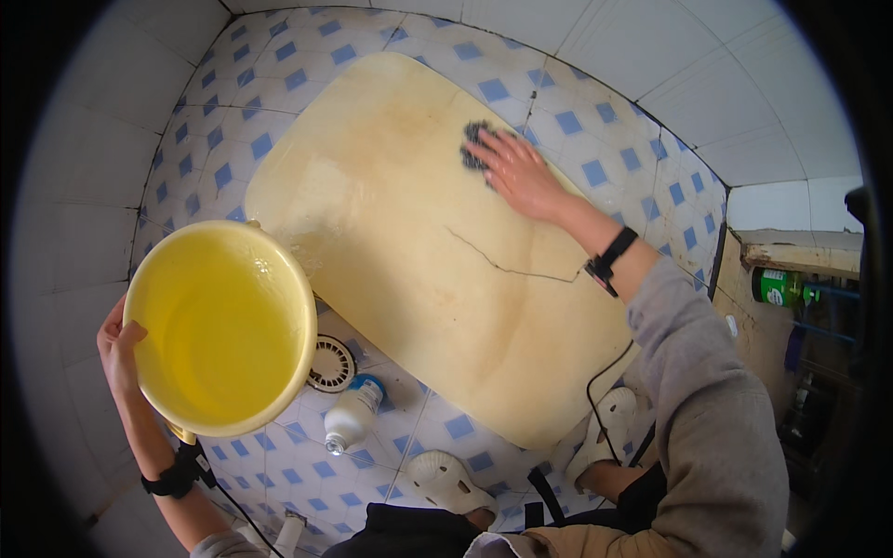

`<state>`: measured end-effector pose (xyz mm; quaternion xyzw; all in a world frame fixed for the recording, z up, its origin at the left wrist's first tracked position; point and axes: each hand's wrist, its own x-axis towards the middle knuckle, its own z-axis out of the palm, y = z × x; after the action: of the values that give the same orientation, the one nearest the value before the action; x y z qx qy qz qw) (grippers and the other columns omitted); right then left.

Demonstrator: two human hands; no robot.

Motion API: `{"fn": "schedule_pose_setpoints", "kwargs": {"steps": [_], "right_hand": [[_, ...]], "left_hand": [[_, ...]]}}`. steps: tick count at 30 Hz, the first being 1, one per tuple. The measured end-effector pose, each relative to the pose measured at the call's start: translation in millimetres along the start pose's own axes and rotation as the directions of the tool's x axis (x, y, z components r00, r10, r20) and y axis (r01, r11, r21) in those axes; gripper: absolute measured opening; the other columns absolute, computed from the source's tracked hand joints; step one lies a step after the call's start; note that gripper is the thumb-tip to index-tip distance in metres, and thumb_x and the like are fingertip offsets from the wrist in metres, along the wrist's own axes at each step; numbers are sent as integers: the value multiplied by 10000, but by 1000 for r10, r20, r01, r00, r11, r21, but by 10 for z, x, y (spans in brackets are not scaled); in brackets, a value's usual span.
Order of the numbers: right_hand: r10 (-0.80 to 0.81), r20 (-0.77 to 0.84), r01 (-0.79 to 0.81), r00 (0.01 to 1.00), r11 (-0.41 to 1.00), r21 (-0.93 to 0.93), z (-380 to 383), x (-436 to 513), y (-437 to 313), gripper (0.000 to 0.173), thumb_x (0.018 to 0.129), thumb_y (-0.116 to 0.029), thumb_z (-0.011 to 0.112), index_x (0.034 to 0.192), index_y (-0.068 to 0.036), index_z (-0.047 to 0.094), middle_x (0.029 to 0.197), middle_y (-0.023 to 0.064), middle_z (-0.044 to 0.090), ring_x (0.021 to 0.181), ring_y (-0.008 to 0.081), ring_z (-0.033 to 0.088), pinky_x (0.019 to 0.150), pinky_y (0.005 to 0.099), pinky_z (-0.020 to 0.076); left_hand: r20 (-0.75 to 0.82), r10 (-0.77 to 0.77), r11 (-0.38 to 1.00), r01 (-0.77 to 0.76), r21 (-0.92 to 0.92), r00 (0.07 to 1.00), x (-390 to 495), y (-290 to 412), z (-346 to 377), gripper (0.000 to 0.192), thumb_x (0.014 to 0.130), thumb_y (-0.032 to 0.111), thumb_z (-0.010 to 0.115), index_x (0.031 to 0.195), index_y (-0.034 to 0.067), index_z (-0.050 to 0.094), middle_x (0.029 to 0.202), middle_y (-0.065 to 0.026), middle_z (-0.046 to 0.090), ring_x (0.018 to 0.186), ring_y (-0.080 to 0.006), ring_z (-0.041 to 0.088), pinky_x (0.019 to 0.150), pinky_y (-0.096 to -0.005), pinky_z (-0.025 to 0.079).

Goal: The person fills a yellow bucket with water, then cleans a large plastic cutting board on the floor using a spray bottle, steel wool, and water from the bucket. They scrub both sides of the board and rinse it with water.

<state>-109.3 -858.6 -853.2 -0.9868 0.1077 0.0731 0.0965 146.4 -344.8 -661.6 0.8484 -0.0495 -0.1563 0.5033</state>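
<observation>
My left hand [120,343] grips the rim of a yellow plastic basin [222,328], its thumb over the edge. The basin is tilted beside the left edge of a large cream-coloured board [391,230] lying on the tiled floor; water splashes on the board next to the basin. On the upper right part of the board, my right hand [518,171] presses a dark scouring pad [477,145] under its fingers. A thin cracked line runs across the board's middle. Brownish stains mark its surface.
A round floor drain cover [332,364] and a white bottle with a blue end [354,413] lie below the basin. My white clogs [450,481] stand near the board's lower edge. A green-labelled bottle [776,287] lies at the far right. Tiled walls [753,104] border the floor.
</observation>
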Motion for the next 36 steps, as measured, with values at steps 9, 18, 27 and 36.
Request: {"fn": "schedule_pose_setpoints", "kwargs": {"steps": [9, 18, 27, 36], "right_hand": [[-602, 123, 535, 789, 771, 345, 561, -1519, -1378, 483, 1069, -271, 378, 1551, -237, 378, 1646, 84, 289, 1519, 316, 253, 1247, 490, 167], [-93, 68, 90, 993, 995, 35, 122, -1186, 360, 537, 1053, -290, 437, 1575, -253, 317, 1649, 87, 266, 1514, 320, 234, 1225, 489, 196], [-547, 344, 466, 763, 835, 294, 210, -2430, -523, 508, 1074, -331, 368, 1575, -263, 325, 1671, 72, 216, 1534, 292, 209, 1251, 500, 146], [-124, 137, 109, 983, 988, 112, 111, -2083, 725, 562, 1047, -264, 464, 1584, -257, 299, 1661, 53, 243, 1522, 286, 217, 1243, 504, 143]], "left_hand": [[35, 17, 999, -19, 43, 999, 104, -68, -70, 602, 705, 149, 624, 1265, -71, 649, 986, -136, 720, 808, -216, 707, 744, -276, 579], [150, -11, 1000, 10, 8, 989, 235, -119, -113, 654, 721, 186, 616, 1325, -64, 604, 1009, -145, 718, 841, -221, 706, 759, -277, 578], [243, -6, 999, 15, -35, 970, 242, -187, -134, 512, 857, 228, 638, 1292, -42, 615, 1070, -142, 711, 902, -218, 716, 788, -302, 582], [229, -19, 1000, 20, -3, 973, 77, 35, 14, 485, 869, 269, 659, 1247, -32, 609, 1101, -148, 670, 992, -243, 663, 868, -356, 530]]}}
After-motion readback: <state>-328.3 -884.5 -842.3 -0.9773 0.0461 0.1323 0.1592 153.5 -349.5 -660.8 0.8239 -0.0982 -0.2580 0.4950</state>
